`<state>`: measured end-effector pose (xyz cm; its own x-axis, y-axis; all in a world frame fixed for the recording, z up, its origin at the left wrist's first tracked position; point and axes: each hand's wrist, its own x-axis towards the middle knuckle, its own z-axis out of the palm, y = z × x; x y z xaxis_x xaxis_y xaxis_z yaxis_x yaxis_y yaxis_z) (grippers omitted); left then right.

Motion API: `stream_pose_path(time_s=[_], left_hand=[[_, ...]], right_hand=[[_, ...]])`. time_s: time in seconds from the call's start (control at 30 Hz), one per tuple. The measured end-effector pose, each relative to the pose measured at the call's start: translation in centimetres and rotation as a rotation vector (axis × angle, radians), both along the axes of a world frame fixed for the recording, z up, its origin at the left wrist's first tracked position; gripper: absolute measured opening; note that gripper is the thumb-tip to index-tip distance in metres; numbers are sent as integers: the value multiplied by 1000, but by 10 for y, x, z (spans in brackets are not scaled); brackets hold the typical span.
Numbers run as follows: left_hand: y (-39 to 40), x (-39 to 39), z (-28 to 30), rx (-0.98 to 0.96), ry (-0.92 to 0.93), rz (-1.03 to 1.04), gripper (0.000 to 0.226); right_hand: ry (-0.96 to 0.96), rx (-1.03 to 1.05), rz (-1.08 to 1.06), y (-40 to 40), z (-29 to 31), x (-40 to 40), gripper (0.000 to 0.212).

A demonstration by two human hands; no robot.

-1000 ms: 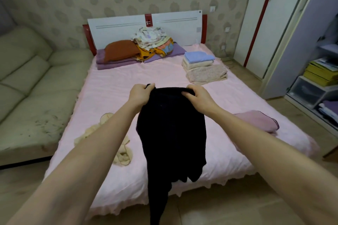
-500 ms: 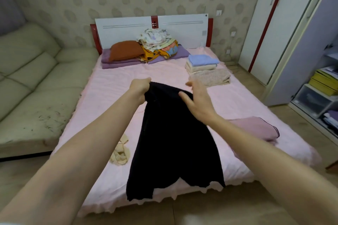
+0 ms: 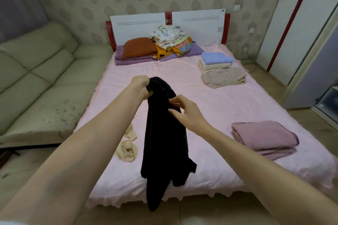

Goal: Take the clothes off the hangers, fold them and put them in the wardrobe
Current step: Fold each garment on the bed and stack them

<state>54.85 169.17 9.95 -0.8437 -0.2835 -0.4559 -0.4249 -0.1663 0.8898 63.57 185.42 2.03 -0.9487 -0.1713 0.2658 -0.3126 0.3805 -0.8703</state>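
- The left hand (image 3: 140, 86) is a closed fist gripping the top edge of the black garment (image 3: 164, 139), which hangs from it in the air above the bed (image 3: 210, 107), just past centre toward 12 o'clock.
- The right hand (image 3: 186, 111) is just beside the garment at its 3 o'clock side; thumb and fingers reach to the cloth, but whether this grip pinches it I cannot tell.
- The garment's lower end dangles past the bed's front edge at 6 o'clock.
- On the bed: a cream garment (image 3: 128, 144) at 8 o'clock of the black one, a folded pink blanket (image 3: 265, 137) at 4 o'clock, a stack of folded clothes (image 3: 219, 67) at 1 o'clock.
- At 12 o'clock, an orange pillow (image 3: 137, 46) and a heap of clothes (image 3: 170, 40) lie against the headboard (image 3: 201, 23).
- The wardrobe (image 3: 300, 23) stands at 2 o'clock, doors closed.
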Motion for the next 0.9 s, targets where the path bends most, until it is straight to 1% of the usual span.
stream_pose_path(time_s=[0.07, 0.1, 0.13, 0.17, 0.2, 0.23, 0.27, 0.3, 0.37, 0.43, 0.5, 0.53, 0.57, 0.6, 0.67, 0.7, 0.73, 0.8, 0.83, 0.9], left_hand=[[-8, -3, -5, 48, 4, 41, 31], [-10, -4, -8, 72, 13, 54, 26], [-12, -4, -10, 90, 19, 62, 22], [-14, -5, -11, 108, 21, 63, 18], [-16, -6, -12, 124, 20, 65, 16], [-19, -6, -14, 135, 16, 66, 15], [-22, -7, -15, 136, 11, 59, 16], [-24, -7, -15, 128, 5, 45, 17], [-30, -5, -13, 124, 16, 18, 18], [-36, 2, -11, 170, 50, -11, 20], [-38, 19, -16, 151, 96, -125, 15], [-38, 30, -24, 123, 119, -201, 11], [-39, 44, -35, 77, 142, -278, 12], [-38, 58, -47, -2, 169, -356, 23], [-33, 84, -72, -293, 225, -508, 44], [-26, 94, -79, -436, 252, -545, 51], [-18, 101, -83, -549, 279, -542, 57], [1, 113, -88, -708, 288, -461, 67], [10, 117, -89, -778, 273, -418, 68], [20, 119, -89, -890, 221, -376, 62]], right_hand=[[-121, 30, 194, -7, 8, 2, 61], [-162, 58, 247, -12, 5, 4, 77], [-146, 105, 257, -17, -1, 5, 88], [-87, 160, 222, -20, -10, 5, 91], [-31, 171, 172, -23, -17, 4, 85], [2, 137, 109, -25, -22, 1, 71], [4, 87, 53, -26, -22, -2, 53], [-18, 49, 27, -28, -19, -5, 40], [-97, -3, 55, -31, -6, -11, 36], [-142, -45, 51, -32, 11, -20, 32], [-170, -30, -19, -31, 28, -31, 26], [-186, 21, -54, -30, 33, -37, 21], [-211, 105, -80, -29, 36, -42, 17], [-238, 210, -92, -29, 40, -46, 14], [-250, 424, -92, -31, 46, -52, 7], [-239, 499, -90, -34, 49, -53, 6], [-226, 546, -84, -37, 52, -53, 9], [-209, 573, -74, -44, 55, -54, 17], [-205, 568, -80, -46, 55, -55, 18], [-218, 544, -124, -46, 53, -55, 15]])
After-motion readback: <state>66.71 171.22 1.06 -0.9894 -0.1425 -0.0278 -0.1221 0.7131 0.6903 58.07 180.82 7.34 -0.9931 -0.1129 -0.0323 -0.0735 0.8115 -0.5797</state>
